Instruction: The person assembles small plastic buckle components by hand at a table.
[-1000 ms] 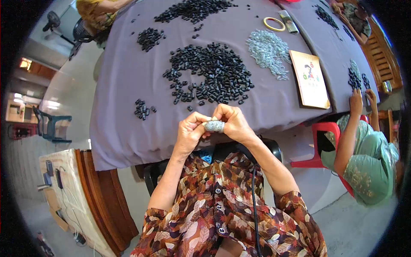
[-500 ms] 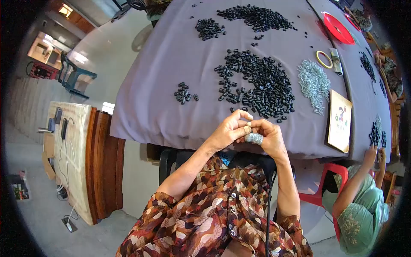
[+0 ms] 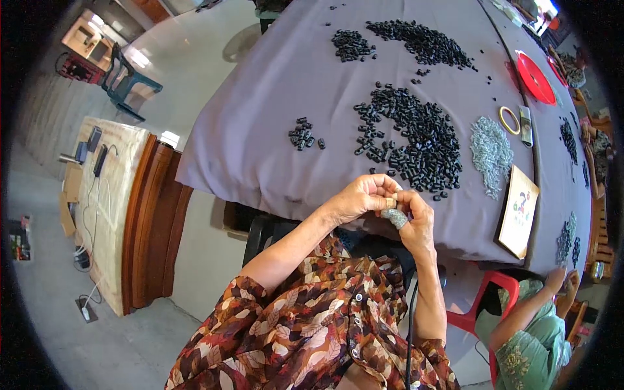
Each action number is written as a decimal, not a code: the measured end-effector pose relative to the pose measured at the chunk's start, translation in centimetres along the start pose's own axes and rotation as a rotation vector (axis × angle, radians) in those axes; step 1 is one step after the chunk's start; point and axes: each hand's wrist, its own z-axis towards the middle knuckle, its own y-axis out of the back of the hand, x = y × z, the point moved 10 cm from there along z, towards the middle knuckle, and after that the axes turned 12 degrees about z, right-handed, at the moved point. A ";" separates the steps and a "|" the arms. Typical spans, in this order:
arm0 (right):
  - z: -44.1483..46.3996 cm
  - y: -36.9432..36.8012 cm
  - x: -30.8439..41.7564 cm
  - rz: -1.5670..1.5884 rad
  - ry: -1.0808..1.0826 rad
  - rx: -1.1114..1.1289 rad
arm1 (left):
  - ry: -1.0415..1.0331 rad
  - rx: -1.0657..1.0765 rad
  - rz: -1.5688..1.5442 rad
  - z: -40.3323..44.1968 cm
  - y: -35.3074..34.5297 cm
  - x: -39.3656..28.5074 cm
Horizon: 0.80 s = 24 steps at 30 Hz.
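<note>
My left hand and my right hand meet fingertip to fingertip at the near edge of the grey cloth. Both are closed in a pinch; what lies between the fingertips is too small to make out. A grey wrapping covers a digit of my right hand. Just beyond the hands lies a large pile of small black pieces, with a smaller black cluster to the left. A heap of clear, pale pieces is to the right.
A booklet, a yellow ring and a red tray lie on the right of the clothed table. More black pieces are farther back. A co-worker in green sits at the right by a red chair.
The view has turned, so the table and its piles appear farther right and tilted. My hands stay together in a pinch, with their fingers slightly shifted.
</note>
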 end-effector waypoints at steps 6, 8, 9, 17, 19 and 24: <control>-0.2 -0.1 0.2 0.099 -0.032 -0.044 | -0.079 -0.363 0.376 -2.5 4.7 -3.5; -0.3 1.2 -1.0 0.087 -0.053 -0.123 | -0.115 -0.596 0.834 -4.7 7.6 -7.0; -0.3 1.9 -1.7 0.111 -0.074 -0.162 | -0.152 -0.667 0.939 -5.5 8.7 -8.2; 0.0 2.7 -1.6 0.064 -0.087 -0.193 | -0.392 -1.007 1.521 -8.2 10.9 -12.5; -0.1 2.7 -1.6 0.074 -0.098 -0.193 | -0.326 -1.035 1.589 -8.0 11.5 -12.5; 0.1 2.5 -1.6 0.035 -0.121 -0.184 | -0.308 -0.997 1.795 -6.1 11.1 -11.5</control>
